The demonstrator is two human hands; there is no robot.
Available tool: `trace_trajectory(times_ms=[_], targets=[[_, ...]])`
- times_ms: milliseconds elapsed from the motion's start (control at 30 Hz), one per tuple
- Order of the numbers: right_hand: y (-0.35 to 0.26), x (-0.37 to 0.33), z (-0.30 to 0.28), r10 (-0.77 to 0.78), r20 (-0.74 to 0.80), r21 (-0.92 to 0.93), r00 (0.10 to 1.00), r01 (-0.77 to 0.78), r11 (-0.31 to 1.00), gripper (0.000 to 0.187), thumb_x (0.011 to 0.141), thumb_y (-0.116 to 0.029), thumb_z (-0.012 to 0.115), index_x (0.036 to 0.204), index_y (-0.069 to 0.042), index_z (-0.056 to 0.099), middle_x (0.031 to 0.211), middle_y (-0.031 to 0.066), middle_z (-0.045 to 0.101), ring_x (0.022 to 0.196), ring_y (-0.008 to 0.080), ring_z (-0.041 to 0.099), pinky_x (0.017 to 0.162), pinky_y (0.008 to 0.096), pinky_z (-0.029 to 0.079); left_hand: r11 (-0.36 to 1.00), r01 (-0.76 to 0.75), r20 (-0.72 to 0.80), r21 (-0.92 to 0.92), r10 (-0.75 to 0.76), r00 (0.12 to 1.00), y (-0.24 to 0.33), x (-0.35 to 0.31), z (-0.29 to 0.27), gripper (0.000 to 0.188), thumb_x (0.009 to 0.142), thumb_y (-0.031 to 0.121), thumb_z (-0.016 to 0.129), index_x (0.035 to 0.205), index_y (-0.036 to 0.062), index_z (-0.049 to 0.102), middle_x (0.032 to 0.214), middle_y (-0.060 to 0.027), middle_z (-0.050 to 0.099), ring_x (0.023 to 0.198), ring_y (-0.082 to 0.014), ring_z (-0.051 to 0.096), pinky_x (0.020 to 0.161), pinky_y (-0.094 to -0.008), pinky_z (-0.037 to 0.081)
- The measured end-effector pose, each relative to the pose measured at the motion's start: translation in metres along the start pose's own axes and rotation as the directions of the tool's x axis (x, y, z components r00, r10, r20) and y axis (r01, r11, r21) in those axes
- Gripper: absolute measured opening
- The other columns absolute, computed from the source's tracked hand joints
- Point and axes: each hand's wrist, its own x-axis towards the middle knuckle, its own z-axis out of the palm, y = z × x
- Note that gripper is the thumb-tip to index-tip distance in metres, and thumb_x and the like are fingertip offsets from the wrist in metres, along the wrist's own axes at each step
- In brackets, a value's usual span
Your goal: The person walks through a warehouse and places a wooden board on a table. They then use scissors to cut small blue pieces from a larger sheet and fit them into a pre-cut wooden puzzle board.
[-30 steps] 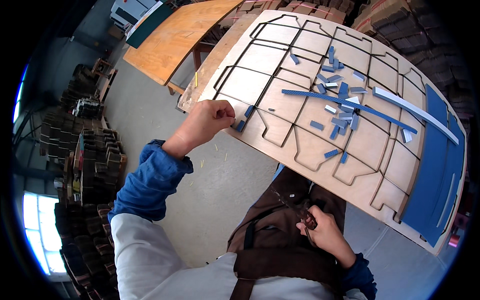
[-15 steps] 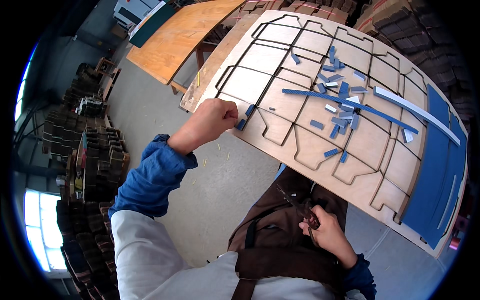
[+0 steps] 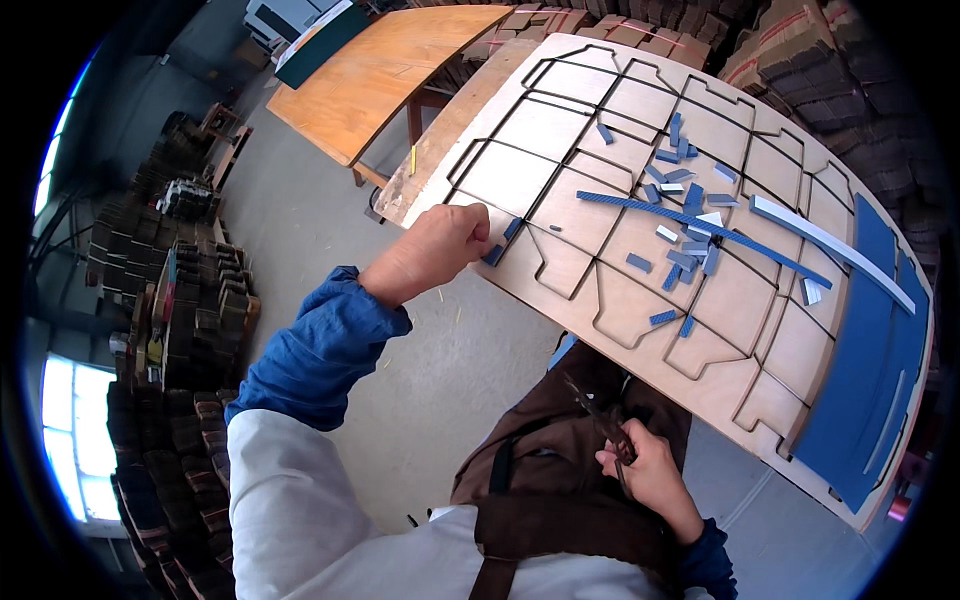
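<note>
My left hand [image 3: 440, 247] is closed at the near left edge of a plywood board [image 3: 505, 120] set with dark line-shaped blades. Its fingertips press beside two small blue foam strips [image 3: 511, 229] along one blade; anything within the fingers is hidden. Low in front of my lap, my right hand [image 3: 648, 468] grips dark scissors [image 3: 610, 425], their tips pointing up and left. Many loose blue foam pieces [image 3: 692, 200] lie mid-board, with a long thin blue foam strip [image 3: 700, 222] across them.
A long white-topped strip [image 3: 830, 245] and blue foam sheets [image 3: 850, 370] lie at the board's right end. An orange-brown wooden table [image 3: 385, 80] stands behind on the left. Stacks of brown cardboard [image 3: 785, 60] rise at the back right, with more dark stacks [image 3: 190, 430] at far left.
The whole view has shifted slightly. My left hand stays closed at the same corner by the foam strips, and my right hand still holds the scissors low.
</note>
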Motion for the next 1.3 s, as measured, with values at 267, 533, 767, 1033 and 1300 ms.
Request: trace_trajectory(times_ms=[267, 533, 767, 1033, 1300], targets=[[-0.009, -0.002, 0.0, 0.036, 0.007, -0.086, 0.999, -0.035, 0.996, 0.029, 0.085, -0.013, 0.078, 0.089, 0.002, 0.054, 0.076, 0.0082, 0.066, 0.067, 0.0118, 0.066, 0.061, 0.0276, 0.052, 0.832, -0.016, -0.37, -0.554, -0.229, 0.9, -0.044, -0.039, 0.028, 0.011, 0.093, 0.009, 0.065, 0.096, -0.0018, 0.064, 0.078, -0.0042, 0.064, 0.072, -0.0097, 0.059, 0.066, -0.0255, 0.049], [-0.123, 0.019, 0.007, 0.068, -0.074, -0.025, 0.995, -0.07, 0.997, 0.027, 0.084, -0.011, 0.079, 0.091, -0.002, 0.054, 0.08, 0.0038, 0.065, 0.069, 0.0074, 0.061, 0.064, 0.0217, 0.049, 0.8, -0.261, -0.637, -0.541, -0.188, 0.747, -0.038, -0.052, 0.077, 0.011, 0.084, -0.002, 0.07, 0.094, -0.0002, 0.066, 0.09, -0.0091, 0.067, 0.076, -0.0173, 0.064, 0.068, -0.0279, 0.05], [-0.223, 0.129, 0.036, -0.124, -0.155, -0.614, 0.98, 0.002, 0.789, 0.026, 0.082, -0.011, 0.078, 0.092, -0.002, 0.055, 0.069, 0.0002, 0.052, 0.062, 0.0071, 0.045, 0.055, 0.0262, 0.04, 0.827, -0.402, -0.782, -0.393, -0.07, 0.62, -0.05, -0.043, 0.1, 0.026, 0.071, -0.006, 0.072, 0.095, 0.0045, 0.067, 0.092, -0.0088, 0.065, 0.08, -0.027, 0.062, 0.068, -0.0349, 0.05], [-0.248, 0.209, 0.072, -0.133, 0.079, -0.826, 0.988, 0.139, 0.546, 0.029, 0.08, -0.013, 0.08, 0.091, -0.004, 0.055, 0.062, 0.0012, 0.043, 0.058, 0.0105, 0.04, 0.052, 0.0268, 0.036, 0.8, -0.502, -0.818, -0.328, 0.025, 0.575, -0.057, -0.04, 0.104, 0.029, 0.07, 0.0, 0.076, 0.097, 0.0052, 0.066, 0.094, -0.0073, 0.065, 0.081, -0.0267, 0.061, 0.07, -0.0367, 0.047], [-0.241, 0.226, 0.067, -0.178, 0.21, -0.83, 0.962, 0.271, 0.487, 0.03, 0.079, -0.01, 0.079, 0.091, -0.002, 0.053, 0.068, 0.0065, 0.055, 0.059, 0.0133, 0.048, 0.054, 0.0287, 0.042, 0.767, -0.519, -0.787, -0.377, 0.03, 0.616, -0.058, -0.043, 0.102, 0.027, 0.07, -0.001, 0.076, 0.095, 0.0037, 0.067, 0.097, -0.0079, 0.066, 0.083, -0.0259, 0.062, 0.072, -0.0361, 0.05]])
